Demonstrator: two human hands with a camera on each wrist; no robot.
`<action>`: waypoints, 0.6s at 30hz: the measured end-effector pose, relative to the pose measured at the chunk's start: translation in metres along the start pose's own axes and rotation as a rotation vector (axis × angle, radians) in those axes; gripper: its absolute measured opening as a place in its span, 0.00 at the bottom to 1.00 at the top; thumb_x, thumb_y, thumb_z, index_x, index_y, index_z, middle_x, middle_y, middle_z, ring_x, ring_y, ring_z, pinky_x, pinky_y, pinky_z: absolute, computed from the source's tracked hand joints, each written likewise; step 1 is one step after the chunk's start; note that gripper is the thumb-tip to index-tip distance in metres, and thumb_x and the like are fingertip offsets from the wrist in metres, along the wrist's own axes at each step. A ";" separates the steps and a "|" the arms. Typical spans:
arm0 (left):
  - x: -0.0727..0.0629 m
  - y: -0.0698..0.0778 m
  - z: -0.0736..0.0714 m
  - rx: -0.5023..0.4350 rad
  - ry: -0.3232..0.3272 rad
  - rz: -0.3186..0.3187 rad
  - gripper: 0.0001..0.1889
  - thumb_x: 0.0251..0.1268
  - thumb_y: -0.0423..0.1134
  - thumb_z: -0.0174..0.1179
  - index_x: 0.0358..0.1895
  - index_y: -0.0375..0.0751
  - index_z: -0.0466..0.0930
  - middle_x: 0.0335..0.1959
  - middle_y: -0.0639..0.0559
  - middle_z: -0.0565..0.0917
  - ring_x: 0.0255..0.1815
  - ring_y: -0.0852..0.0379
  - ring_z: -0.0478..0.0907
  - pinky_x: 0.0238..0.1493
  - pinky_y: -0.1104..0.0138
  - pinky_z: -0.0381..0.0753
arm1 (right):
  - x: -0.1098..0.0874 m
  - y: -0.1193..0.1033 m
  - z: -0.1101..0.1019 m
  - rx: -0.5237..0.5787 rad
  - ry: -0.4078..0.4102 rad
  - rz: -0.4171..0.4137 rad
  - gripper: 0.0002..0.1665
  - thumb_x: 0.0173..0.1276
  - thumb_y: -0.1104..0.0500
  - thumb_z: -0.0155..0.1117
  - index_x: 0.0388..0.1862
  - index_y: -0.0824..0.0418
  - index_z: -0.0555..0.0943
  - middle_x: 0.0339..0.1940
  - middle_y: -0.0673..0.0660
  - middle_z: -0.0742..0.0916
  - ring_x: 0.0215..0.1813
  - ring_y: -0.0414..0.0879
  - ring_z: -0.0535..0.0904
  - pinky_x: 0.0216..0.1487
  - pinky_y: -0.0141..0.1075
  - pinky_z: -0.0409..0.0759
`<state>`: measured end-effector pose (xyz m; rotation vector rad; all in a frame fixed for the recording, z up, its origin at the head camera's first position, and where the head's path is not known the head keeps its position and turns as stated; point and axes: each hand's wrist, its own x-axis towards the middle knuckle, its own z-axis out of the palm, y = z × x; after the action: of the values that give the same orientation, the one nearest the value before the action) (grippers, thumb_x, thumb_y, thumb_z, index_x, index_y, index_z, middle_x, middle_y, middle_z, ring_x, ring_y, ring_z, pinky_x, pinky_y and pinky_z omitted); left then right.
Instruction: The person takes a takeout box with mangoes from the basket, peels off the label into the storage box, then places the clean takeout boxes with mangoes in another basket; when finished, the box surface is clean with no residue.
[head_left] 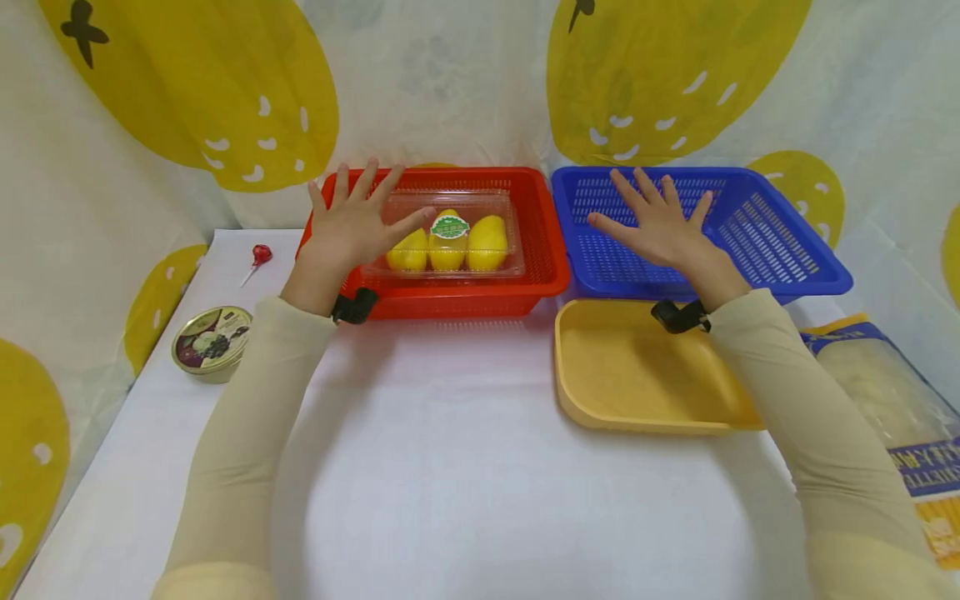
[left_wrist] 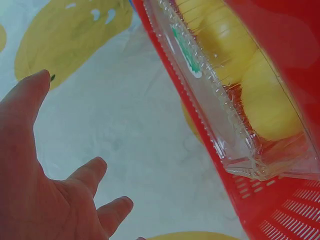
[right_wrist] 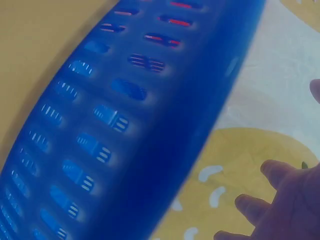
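Observation:
My left hand (head_left: 348, 229) is held with fingers spread over the left side of a red basket (head_left: 553, 250). In that basket lies a clear plastic box of yellow mangoes (head_left: 486, 243) with a green and white label; the box also shows close up in the left wrist view. My right hand (head_left: 667, 229), fingers spread as well, hovers over a blue basket (head_left: 780, 225) whose visible inside holds nothing. Both palms face away in the head view, and neither hand holds anything. In the right wrist view the slotted wall of the blue basket fills the left part.
A yellow tray (head_left: 637, 375) stands in front of the blue basket, under my right forearm. On the left are a red lollipop (head_left: 261, 255) and a round tin (head_left: 213, 340). A plastic food package (head_left: 885, 392) lies at the right edge. A patterned cloth (head_left: 450, 83) hangs behind.

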<state>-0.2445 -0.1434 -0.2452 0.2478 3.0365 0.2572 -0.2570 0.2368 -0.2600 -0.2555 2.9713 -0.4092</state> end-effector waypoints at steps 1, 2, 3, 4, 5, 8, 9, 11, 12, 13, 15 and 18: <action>-0.001 0.000 0.000 0.002 0.002 0.001 0.45 0.62 0.78 0.30 0.77 0.66 0.26 0.79 0.50 0.27 0.77 0.38 0.19 0.67 0.34 0.19 | 0.000 -0.001 0.000 -0.003 0.000 -0.002 0.54 0.63 0.19 0.30 0.79 0.41 0.30 0.80 0.56 0.34 0.76 0.68 0.22 0.57 0.72 0.11; -0.002 0.000 0.001 0.001 0.007 0.001 0.46 0.62 0.78 0.30 0.77 0.66 0.26 0.80 0.50 0.28 0.77 0.38 0.20 0.67 0.34 0.20 | -0.001 -0.001 0.000 -0.007 0.001 -0.004 0.54 0.63 0.19 0.31 0.79 0.41 0.31 0.80 0.56 0.34 0.76 0.68 0.22 0.57 0.72 0.11; -0.003 0.000 0.001 0.004 0.012 0.003 0.46 0.62 0.79 0.30 0.77 0.65 0.27 0.80 0.50 0.28 0.77 0.38 0.20 0.67 0.34 0.20 | -0.001 -0.002 0.001 -0.008 0.002 -0.008 0.54 0.63 0.19 0.31 0.79 0.41 0.31 0.80 0.56 0.34 0.76 0.68 0.22 0.57 0.72 0.12; -0.004 0.000 0.002 0.005 0.018 0.004 0.46 0.62 0.78 0.30 0.77 0.65 0.27 0.80 0.50 0.29 0.77 0.38 0.21 0.68 0.34 0.21 | -0.001 -0.003 0.001 -0.006 0.003 -0.011 0.54 0.63 0.19 0.31 0.79 0.41 0.31 0.80 0.56 0.34 0.76 0.68 0.22 0.58 0.72 0.12; -0.005 0.000 0.003 0.006 0.022 0.006 0.46 0.62 0.78 0.30 0.77 0.65 0.27 0.80 0.50 0.30 0.77 0.38 0.21 0.68 0.34 0.21 | -0.002 -0.005 0.001 -0.002 0.007 -0.017 0.54 0.63 0.19 0.31 0.79 0.41 0.31 0.80 0.56 0.34 0.76 0.67 0.22 0.58 0.72 0.12; -0.008 -0.001 0.004 0.000 0.038 0.010 0.46 0.62 0.78 0.30 0.78 0.65 0.28 0.80 0.50 0.31 0.78 0.38 0.21 0.68 0.35 0.21 | -0.002 -0.010 0.001 0.007 0.018 -0.033 0.53 0.64 0.20 0.32 0.79 0.41 0.31 0.80 0.57 0.34 0.76 0.67 0.22 0.58 0.71 0.12; -0.009 -0.002 0.005 0.000 0.042 0.010 0.46 0.62 0.78 0.30 0.78 0.64 0.29 0.80 0.50 0.31 0.78 0.38 0.21 0.68 0.35 0.21 | -0.002 -0.013 0.001 0.010 0.021 -0.039 0.53 0.64 0.20 0.32 0.79 0.40 0.32 0.80 0.57 0.35 0.76 0.66 0.22 0.58 0.71 0.12; -0.011 -0.003 0.006 -0.001 0.051 0.011 0.46 0.62 0.78 0.30 0.78 0.64 0.29 0.80 0.50 0.31 0.78 0.38 0.22 0.68 0.35 0.21 | -0.003 -0.018 0.001 0.012 0.026 -0.049 0.53 0.64 0.20 0.33 0.79 0.40 0.32 0.80 0.57 0.35 0.76 0.66 0.22 0.59 0.71 0.13; -0.013 -0.003 0.007 -0.004 0.057 0.012 0.46 0.62 0.78 0.30 0.78 0.64 0.30 0.80 0.50 0.31 0.78 0.38 0.22 0.68 0.35 0.21 | -0.002 -0.020 0.002 0.013 0.027 -0.054 0.53 0.65 0.21 0.34 0.79 0.40 0.32 0.80 0.57 0.36 0.77 0.65 0.22 0.60 0.71 0.13; -0.014 -0.003 0.008 -0.005 0.063 0.014 0.46 0.62 0.78 0.30 0.78 0.64 0.30 0.80 0.50 0.32 0.78 0.38 0.22 0.68 0.35 0.21 | -0.003 -0.022 0.002 0.015 0.031 -0.060 0.52 0.65 0.21 0.34 0.79 0.40 0.32 0.80 0.56 0.36 0.77 0.65 0.22 0.60 0.71 0.13; -0.016 -0.004 0.010 -0.006 0.081 0.020 0.46 0.62 0.78 0.31 0.78 0.63 0.31 0.80 0.49 0.32 0.78 0.38 0.24 0.68 0.35 0.21 | -0.003 -0.026 0.004 0.020 0.036 -0.072 0.52 0.65 0.21 0.35 0.79 0.40 0.33 0.81 0.56 0.36 0.77 0.64 0.22 0.61 0.70 0.13; -0.020 -0.004 0.014 -0.015 0.123 0.040 0.45 0.63 0.77 0.33 0.79 0.63 0.33 0.81 0.48 0.34 0.79 0.38 0.26 0.69 0.36 0.22 | -0.005 -0.033 0.006 0.029 0.046 -0.093 0.52 0.66 0.22 0.35 0.80 0.40 0.33 0.81 0.54 0.36 0.77 0.62 0.22 0.61 0.70 0.13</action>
<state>-0.2244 -0.1483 -0.2588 0.3021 3.1527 0.3088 -0.2468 0.2052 -0.2558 -0.3873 3.0041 -0.4744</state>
